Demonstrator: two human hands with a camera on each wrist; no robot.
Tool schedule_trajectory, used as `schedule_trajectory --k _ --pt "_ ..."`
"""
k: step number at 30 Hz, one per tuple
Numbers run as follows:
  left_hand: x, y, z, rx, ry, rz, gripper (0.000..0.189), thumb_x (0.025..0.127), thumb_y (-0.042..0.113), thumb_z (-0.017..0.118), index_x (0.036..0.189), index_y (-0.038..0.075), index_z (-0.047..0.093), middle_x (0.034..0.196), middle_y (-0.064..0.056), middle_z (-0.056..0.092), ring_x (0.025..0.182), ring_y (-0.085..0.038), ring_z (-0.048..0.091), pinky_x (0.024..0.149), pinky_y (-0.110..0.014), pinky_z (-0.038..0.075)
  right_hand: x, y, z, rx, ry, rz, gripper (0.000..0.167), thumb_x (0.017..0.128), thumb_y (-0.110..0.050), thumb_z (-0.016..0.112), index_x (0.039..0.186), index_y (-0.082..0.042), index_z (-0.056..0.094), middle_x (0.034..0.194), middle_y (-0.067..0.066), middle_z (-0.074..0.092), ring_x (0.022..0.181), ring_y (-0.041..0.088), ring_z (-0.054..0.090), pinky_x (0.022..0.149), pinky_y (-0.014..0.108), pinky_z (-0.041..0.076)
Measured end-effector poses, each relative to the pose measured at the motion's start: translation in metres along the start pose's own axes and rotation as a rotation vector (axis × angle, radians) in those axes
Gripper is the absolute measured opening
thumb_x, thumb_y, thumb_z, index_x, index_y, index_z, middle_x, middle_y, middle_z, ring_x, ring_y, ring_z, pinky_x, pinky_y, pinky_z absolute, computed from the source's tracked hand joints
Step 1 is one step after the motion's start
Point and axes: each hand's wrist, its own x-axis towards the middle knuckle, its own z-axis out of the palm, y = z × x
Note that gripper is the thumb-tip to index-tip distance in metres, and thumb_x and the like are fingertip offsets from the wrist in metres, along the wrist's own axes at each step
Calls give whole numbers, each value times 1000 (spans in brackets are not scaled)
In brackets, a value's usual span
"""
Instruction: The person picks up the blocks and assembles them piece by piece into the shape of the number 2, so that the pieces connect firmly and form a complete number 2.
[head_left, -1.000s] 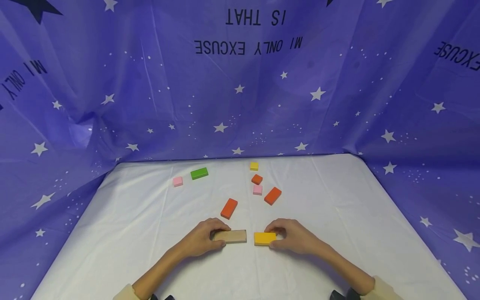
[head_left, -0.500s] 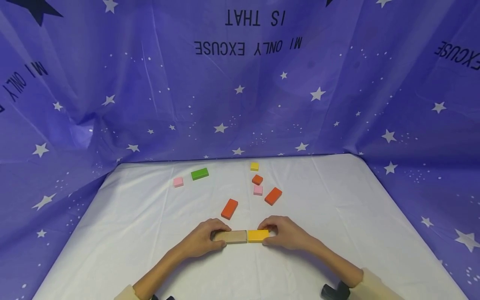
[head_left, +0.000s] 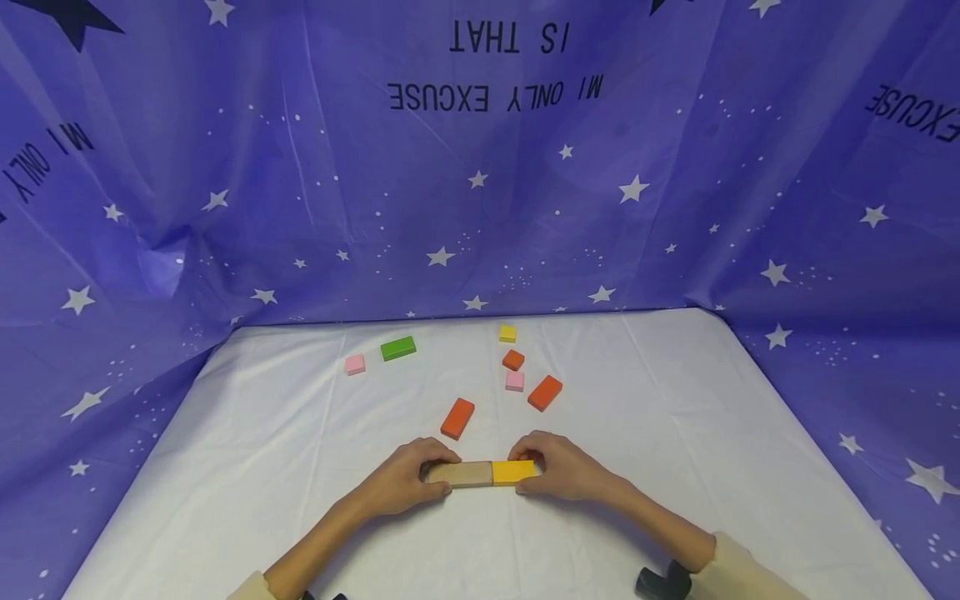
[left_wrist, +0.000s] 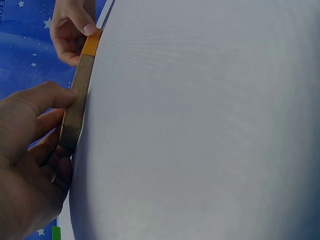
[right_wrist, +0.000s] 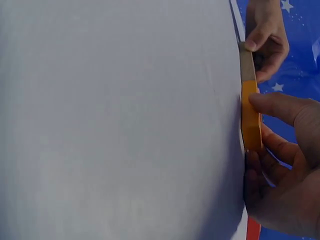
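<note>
My left hand (head_left: 408, 477) grips the left part of a tan wooden block (head_left: 471, 474) between thumb and fingers, low over the white cloth. An orange-yellow block (head_left: 512, 472) meets its right end, and the two lie in one line. The right hand (head_left: 564, 471) pinches the orange-yellow block near its right end. In the left wrist view the thumb presses the near side of the tan block (left_wrist: 77, 107), while the fingers lie partly hidden behind. The right wrist view shows the orange-yellow block (right_wrist: 251, 117) end to end with the tan one.
Behind the hands lie a red-orange block (head_left: 457, 418) and another red-orange block (head_left: 545, 393). Farther back are a small pink block (head_left: 514, 381), a small orange block (head_left: 513, 360), a yellow block (head_left: 507, 333), a green block (head_left: 398, 348) and a second pink block (head_left: 355, 364).
My right hand has slid the orange-yellow block leftward, closing the gap to the tan block. The left hand and its block have stayed almost still.
</note>
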Motion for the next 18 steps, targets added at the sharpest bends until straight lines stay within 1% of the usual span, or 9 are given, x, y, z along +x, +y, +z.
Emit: schedule_trajectory --k 3,7,14,18 --pt "0 0 0 -4 -5 -2 29 85 11 76 113 11 72 108 7 67 96 -8 57 86 -30 49 4 -3 7 3 3 11 27 81 -22 83 103 -19 69 93 -14 59 87 8 53 80 27 48" --pt "1 0 -1 -11 -9 -11 29 85 10 76 113 11 72 108 6 67 96 -9 58 86 -30 49 8 -8 15 20 37 0 26 81 -20 83 102 -18 69 92 -13 59 85 10 52 76 28 45" --pt "1 1 -1 -12 -9 -22 29 85 11 76 113 12 72 107 7 67 96 -9 57 86 -30 48 12 -14 24 -16 74 73 26 80 -24 84 101 -24 67 91 -17 57 91 13 49 80 37 36" --pt "-1 0 -1 -20 -4 -26 29 84 10 76 113 12 72 107 7 67 96 -9 57 86 -30 48 13 -15 26 -21 83 78 26 80 -24 84 100 -24 67 91 -17 57 92 13 50 79 38 34"
